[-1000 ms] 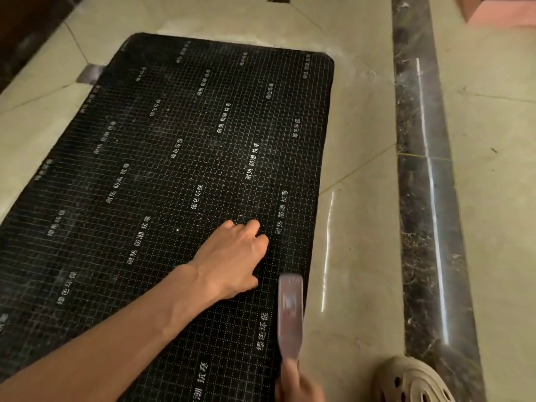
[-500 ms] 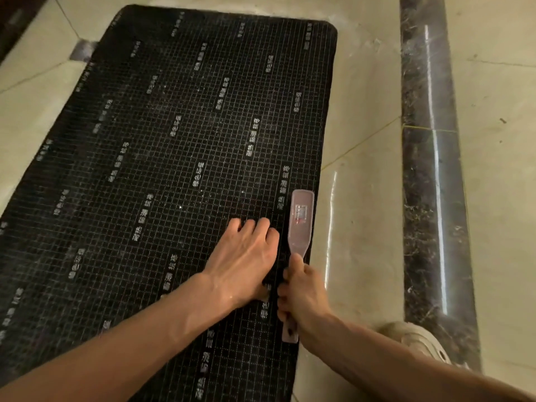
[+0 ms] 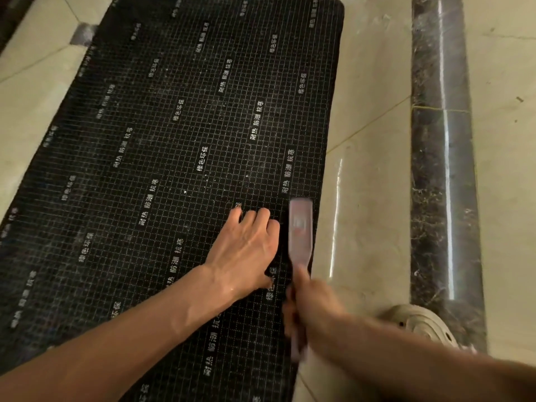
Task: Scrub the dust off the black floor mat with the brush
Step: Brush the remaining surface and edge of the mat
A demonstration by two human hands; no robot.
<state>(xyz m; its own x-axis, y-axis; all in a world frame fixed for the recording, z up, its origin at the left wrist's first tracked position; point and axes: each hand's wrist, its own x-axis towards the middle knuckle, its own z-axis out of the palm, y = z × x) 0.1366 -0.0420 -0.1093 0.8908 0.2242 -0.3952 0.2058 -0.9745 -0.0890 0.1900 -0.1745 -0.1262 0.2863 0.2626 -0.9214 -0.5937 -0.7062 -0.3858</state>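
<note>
Black grid-printed rubber floor mat: pinned under my flat, spread left hand. Pale pink plastic brush: my right hand fingers wrapped around its handle. Risk: strokes beside the edge may curl the mat or fling dust onto the floor.

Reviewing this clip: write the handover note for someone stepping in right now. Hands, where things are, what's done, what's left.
Left hand: flat, palm down on the black floor mat, near its right edge, pinning it.
Right hand: closed around the brush handle; brush head sits over the mat's right edge, just right of the left fingers. It is blurred.
Done: cannot tell which patches are scrubbed; pale specks show mid-mat.
Left: probably most of the mat, working away from this near right edge.
</note>
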